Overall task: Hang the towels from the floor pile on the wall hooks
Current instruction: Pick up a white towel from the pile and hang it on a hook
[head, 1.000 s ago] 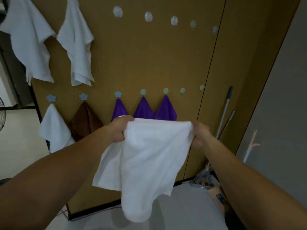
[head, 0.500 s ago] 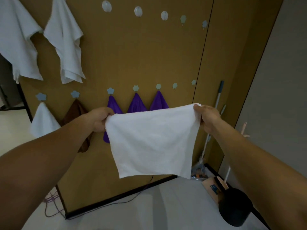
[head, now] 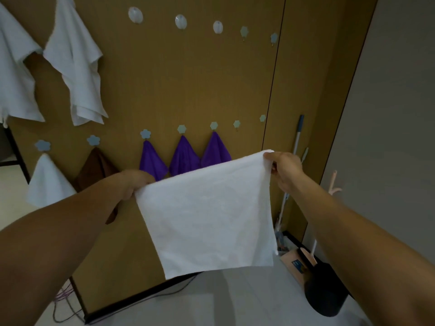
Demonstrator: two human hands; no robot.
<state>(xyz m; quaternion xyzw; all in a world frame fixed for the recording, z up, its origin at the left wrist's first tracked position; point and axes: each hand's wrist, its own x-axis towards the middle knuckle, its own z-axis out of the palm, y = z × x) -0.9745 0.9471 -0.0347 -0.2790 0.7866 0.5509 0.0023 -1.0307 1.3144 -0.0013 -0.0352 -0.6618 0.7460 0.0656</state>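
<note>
White cloth is held spread flat between both hands, near the brown wall (head: 188,78). The towel (head: 207,215) is gripped at its top left corner by the left hand (head: 135,182), whose fingers are curled round the edge, and is pinched at its top right corner by the right hand (head: 286,170). The top edge is pulled taut and slopes up to the right; the rest hangs free above the floor (head: 235,307). It is judged light, soft and limp: no shape will be kept once a corner is let go, and little risk of slipping or damage is expected. A hold at one corner, or on a bunched fold beside it, is judged best for hooking. Free hooks (head: 135,15) are seen in the upper row, and two more at the right end of the lower row, just right of three purple towels (head: 183,156)
</note>
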